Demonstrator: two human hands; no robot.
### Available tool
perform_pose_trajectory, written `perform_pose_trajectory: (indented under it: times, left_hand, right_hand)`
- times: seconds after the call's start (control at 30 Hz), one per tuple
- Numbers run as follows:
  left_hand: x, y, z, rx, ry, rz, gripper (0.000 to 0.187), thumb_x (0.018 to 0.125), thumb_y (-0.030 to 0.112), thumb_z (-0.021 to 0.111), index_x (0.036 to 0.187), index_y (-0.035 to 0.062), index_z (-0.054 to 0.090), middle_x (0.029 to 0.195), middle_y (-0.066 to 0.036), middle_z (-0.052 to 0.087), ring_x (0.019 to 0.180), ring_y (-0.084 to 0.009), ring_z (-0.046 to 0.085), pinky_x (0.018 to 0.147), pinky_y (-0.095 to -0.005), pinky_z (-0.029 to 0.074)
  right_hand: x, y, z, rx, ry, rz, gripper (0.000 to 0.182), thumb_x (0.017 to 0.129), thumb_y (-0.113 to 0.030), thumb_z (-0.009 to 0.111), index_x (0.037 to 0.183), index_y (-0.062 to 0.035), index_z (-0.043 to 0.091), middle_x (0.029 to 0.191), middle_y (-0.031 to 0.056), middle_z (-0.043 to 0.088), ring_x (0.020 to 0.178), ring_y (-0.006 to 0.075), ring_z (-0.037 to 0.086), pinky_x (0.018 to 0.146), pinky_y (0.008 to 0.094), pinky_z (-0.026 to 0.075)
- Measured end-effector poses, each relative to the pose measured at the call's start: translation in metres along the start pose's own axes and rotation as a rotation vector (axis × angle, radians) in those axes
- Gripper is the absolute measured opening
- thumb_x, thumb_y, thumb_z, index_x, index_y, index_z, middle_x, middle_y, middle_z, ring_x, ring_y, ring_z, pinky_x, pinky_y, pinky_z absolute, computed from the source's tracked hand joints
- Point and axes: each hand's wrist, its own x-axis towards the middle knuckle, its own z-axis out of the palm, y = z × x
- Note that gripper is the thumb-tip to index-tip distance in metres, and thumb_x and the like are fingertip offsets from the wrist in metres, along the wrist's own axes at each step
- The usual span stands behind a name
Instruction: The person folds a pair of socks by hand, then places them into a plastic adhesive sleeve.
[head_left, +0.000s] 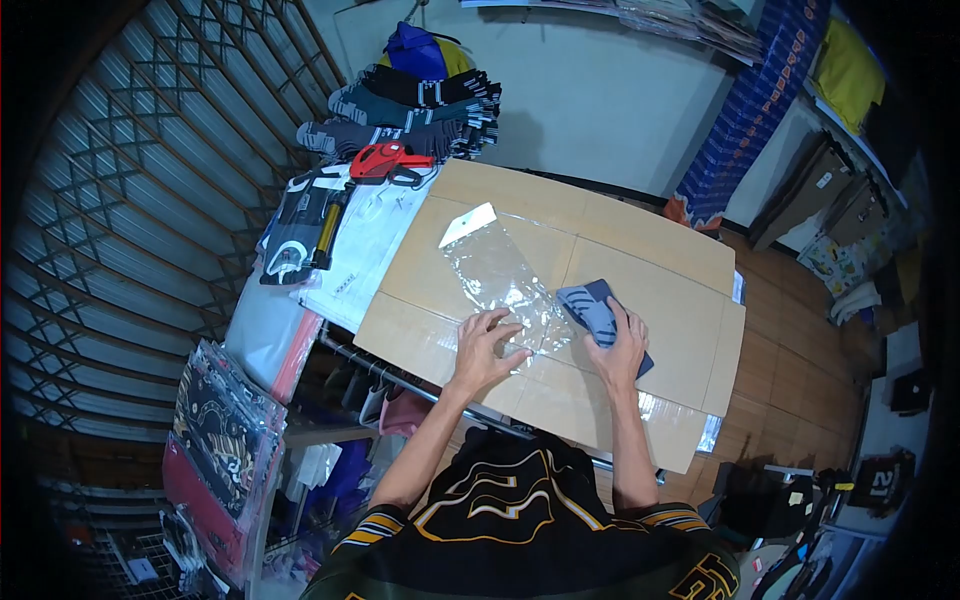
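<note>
A folded grey-blue sock (590, 310) with dark stripes is gripped in my right hand (622, 345), thumb on its near side and fingers over its right edge. It is over the cardboard sheet (650, 250), just right of a clear plastic bag (500, 265). The bag lies flat and shiny, its white header pointing to the far left. At the bag's near left edge is my left hand (485, 352), fingers curved and apart, with nothing seen held between them. Whether its fingertips press on the bag is hard to tell.
Stacked socks (410, 110) stand behind the table's left corner. A red handheld tool (385, 162) and a dark packaged garment (305, 225) lie on white plastic (375, 235) to the left. Bagged clothing (225, 430) hangs at lower left. A metal lattice gate (130, 200) runs along the left.
</note>
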Motion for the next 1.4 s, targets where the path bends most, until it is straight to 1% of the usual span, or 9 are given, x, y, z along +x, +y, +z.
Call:
perform_pose_trajectory:
  times: [0.07, 0.27, 0.37, 0.43, 0.53, 0.73, 1.0, 1.13, 1.4]
  left_hand:
    - [-0.001, 0.001, -0.001, 0.003, 0.012, -0.002, 0.043, 0.078, 0.039, 0.085, 0.113, 0.0148, 0.078, 0.137, -0.009, 0.060, 0.129, -0.0325, 0.050, 0.111, -0.0491, 0.034]
    - [-0.001, 0.000, 0.005, -0.001, 0.064, 0.009, 0.037, 0.079, 0.034, 0.084, 0.111, 0.0165, 0.079, 0.135, -0.008, 0.063, 0.128, -0.0317, 0.052, 0.110, -0.0477, 0.035]
    - [-0.001, 0.000, 0.006, 0.015, 0.081, 0.019, 0.034, 0.080, 0.032, 0.084, 0.109, 0.0157, 0.079, 0.134, -0.008, 0.064, 0.128, -0.0312, 0.053, 0.110, -0.0474, 0.036]
    - [-0.001, 0.000, 0.006, 0.027, 0.083, 0.018, 0.032, 0.080, 0.031, 0.084, 0.108, 0.0151, 0.079, 0.134, -0.008, 0.064, 0.128, -0.0310, 0.053, 0.110, -0.0472, 0.036]
    - [-0.002, -0.001, 0.006, -0.014, 0.094, 0.012, 0.029, 0.082, 0.029, 0.083, 0.105, 0.0119, 0.079, 0.134, -0.009, 0.064, 0.128, -0.0320, 0.053, 0.110, -0.0472, 0.037]
    - [-0.005, -0.002, 0.006, -0.108, 0.135, 0.047, 0.018, 0.084, 0.023, 0.082, 0.094, 0.0080, 0.077, 0.122, -0.009, 0.070, 0.125, -0.0342, 0.056, 0.108, -0.0474, 0.039]
    - [-0.007, 0.001, 0.006, -0.175, 0.221, 0.072, 0.011, 0.083, 0.011, 0.081, 0.092, 0.0056, 0.076, 0.108, -0.008, 0.073, 0.113, -0.0316, 0.065, 0.101, -0.0443, 0.046]
    - [-0.007, -0.001, 0.010, -0.187, 0.278, 0.067, 0.012, 0.082, 0.008, 0.082, 0.092, 0.0047, 0.075, 0.104, -0.009, 0.073, 0.109, -0.0322, 0.067, 0.097, -0.0439, 0.050]
    - [-0.011, -0.002, 0.013, -0.159, 0.421, 0.112, 0.018, 0.078, 0.002, 0.085, 0.094, 0.0014, 0.076, 0.101, -0.012, 0.073, 0.106, -0.0321, 0.070, 0.091, -0.0402, 0.058]
  right_hand:
    - [-0.002, 0.007, 0.000, 0.159, 0.127, -0.095, 0.071, 0.065, -0.015, 0.080, 0.134, -0.0103, 0.065, 0.117, 0.0188, 0.065, 0.113, 0.0376, 0.060, 0.103, 0.0489, 0.046]
    - [-0.018, -0.007, -0.019, 0.424, 0.043, -0.174, 0.066, 0.063, -0.008, 0.075, 0.128, -0.0057, 0.067, 0.115, 0.0209, 0.065, 0.106, 0.0396, 0.063, 0.095, 0.0443, 0.053]
    - [-0.032, -0.009, -0.020, 0.460, -0.091, -0.239, 0.067, 0.062, -0.011, 0.076, 0.128, -0.0062, 0.068, 0.115, 0.0206, 0.065, 0.107, 0.0390, 0.063, 0.097, 0.0445, 0.052]
    - [-0.035, -0.013, -0.024, 0.398, -0.147, -0.285, 0.068, 0.061, -0.014, 0.078, 0.128, -0.0088, 0.069, 0.117, 0.0183, 0.065, 0.111, 0.0369, 0.062, 0.100, 0.0447, 0.049]
    - [-0.040, -0.019, -0.031, 0.243, -0.371, -0.357, 0.068, 0.059, -0.018, 0.079, 0.126, -0.0121, 0.070, 0.122, 0.0137, 0.065, 0.116, 0.0330, 0.059, 0.105, 0.0440, 0.042]
    - [-0.035, -0.024, -0.034, 0.146, -0.468, -0.350, 0.067, 0.063, -0.020, 0.079, 0.129, -0.0143, 0.070, 0.128, 0.0117, 0.065, 0.122, 0.0316, 0.057, 0.106, 0.0449, 0.041]
    - [-0.045, -0.040, -0.024, 0.092, -0.339, -0.205, 0.067, 0.064, -0.021, 0.080, 0.130, -0.0149, 0.070, 0.132, 0.0122, 0.063, 0.125, 0.0333, 0.056, 0.107, 0.0462, 0.041]
    - [-0.050, -0.041, -0.016, 0.043, -0.254, -0.162, 0.068, 0.067, -0.022, 0.082, 0.134, -0.0175, 0.069, 0.135, 0.0150, 0.060, 0.127, 0.0339, 0.053, 0.108, 0.0472, 0.039]
    - [-0.061, -0.055, -0.004, -0.034, -0.199, -0.116, 0.070, 0.069, -0.023, 0.083, 0.136, -0.0155, 0.067, 0.139, 0.0163, 0.056, 0.128, 0.0364, 0.050, 0.107, 0.0498, 0.038]
